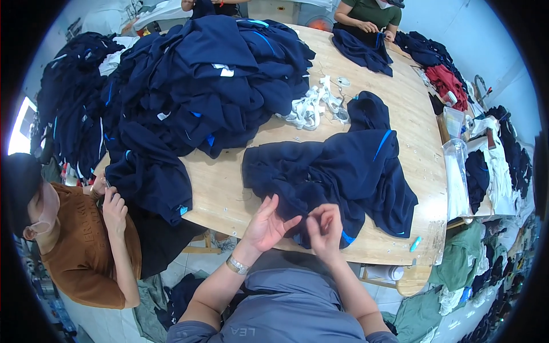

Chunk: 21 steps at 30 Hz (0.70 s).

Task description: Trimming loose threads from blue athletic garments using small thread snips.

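Observation:
A navy blue garment (337,166) with bright blue trim lies spread and rumpled on the wooden table in front of me. Over its near edge, my left hand (266,225) is open, palm turned up and thumb apart from the fingers. No object shows in it. Just to its right, my right hand (325,231) has its fingers curled together in a pinch above the same garment. Whatever those fingertips hold, if anything, is too small to make out.
A large heap of navy garments (200,74) covers the table's far left. White strips (311,108) lie beyond my garment; a small turquoise tool (415,244) is at right. A co-worker in brown (86,246) sits left, another in green (372,17) works across the table (420,171).

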Available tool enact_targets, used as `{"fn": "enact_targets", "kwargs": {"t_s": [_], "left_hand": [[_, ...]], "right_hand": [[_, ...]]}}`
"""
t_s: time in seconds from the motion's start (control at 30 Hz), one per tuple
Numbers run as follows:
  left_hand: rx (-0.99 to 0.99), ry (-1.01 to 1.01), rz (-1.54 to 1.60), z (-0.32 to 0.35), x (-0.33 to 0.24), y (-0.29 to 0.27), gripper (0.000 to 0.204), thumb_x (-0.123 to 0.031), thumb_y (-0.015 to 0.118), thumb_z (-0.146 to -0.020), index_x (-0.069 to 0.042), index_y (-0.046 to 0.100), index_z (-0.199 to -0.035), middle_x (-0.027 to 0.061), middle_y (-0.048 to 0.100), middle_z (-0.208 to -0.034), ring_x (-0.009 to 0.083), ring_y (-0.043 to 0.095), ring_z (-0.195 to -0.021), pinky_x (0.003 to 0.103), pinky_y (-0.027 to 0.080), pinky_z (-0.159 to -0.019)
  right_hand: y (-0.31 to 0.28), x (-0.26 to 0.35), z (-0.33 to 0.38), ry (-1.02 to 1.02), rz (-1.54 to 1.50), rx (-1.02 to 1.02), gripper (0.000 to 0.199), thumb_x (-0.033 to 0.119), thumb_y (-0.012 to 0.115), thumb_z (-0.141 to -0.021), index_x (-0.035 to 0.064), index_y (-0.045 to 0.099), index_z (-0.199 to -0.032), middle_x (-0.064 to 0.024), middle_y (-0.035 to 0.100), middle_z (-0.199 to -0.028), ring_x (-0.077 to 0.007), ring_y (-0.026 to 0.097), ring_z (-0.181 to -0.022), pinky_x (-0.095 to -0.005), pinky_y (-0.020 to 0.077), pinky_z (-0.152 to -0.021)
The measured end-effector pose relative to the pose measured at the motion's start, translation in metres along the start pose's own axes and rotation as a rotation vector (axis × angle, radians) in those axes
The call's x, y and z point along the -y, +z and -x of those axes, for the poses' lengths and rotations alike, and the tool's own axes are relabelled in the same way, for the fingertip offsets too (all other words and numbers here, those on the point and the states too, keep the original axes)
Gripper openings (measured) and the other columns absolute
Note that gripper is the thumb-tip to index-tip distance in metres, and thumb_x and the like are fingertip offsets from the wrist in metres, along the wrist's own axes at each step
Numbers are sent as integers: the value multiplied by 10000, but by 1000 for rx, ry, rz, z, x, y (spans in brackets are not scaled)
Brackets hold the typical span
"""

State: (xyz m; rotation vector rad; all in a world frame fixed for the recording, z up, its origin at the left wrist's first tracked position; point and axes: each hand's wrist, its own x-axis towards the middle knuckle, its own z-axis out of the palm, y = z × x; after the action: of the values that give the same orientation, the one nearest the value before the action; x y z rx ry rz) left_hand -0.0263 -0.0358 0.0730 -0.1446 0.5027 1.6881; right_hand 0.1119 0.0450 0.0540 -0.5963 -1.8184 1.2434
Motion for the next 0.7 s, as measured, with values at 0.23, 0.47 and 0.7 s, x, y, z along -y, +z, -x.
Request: {"fn": "enact_targets", "kwargs": {"t_s": [0.23,0.47,0.7], "left_hand": [[81,96,37,-2,2,-15,197,-279,426,-961,-161,493,-1104,12,573,-1063,150,575,-948,298,519,-735],[8,151,131,-5,-2,-26,236,-277,525,-921,-121,491,-1094,21,570,-1021,135,566,-812,250,481,-635],[-65,113,106,-3,-1,-25,273,-271,563,-901,-119,467,-1107,21,544,-937,131,548,-791,255,485,-633]], "right_hand": [[-3,7,-28,274,-282,123,225,-72,522,-830,65,344,-825,-102,543,-912,-127,521,-841,-258,442,-786],[-1,8,-23,168,-125,203,307,-67,596,-716,61,338,-823,-99,547,-910,-127,494,-795,-244,408,-755],[13,5,-25,106,69,235,336,-43,642,-745,65,329,-801,-86,564,-856,-118,498,-735,-233,414,-673]]}}
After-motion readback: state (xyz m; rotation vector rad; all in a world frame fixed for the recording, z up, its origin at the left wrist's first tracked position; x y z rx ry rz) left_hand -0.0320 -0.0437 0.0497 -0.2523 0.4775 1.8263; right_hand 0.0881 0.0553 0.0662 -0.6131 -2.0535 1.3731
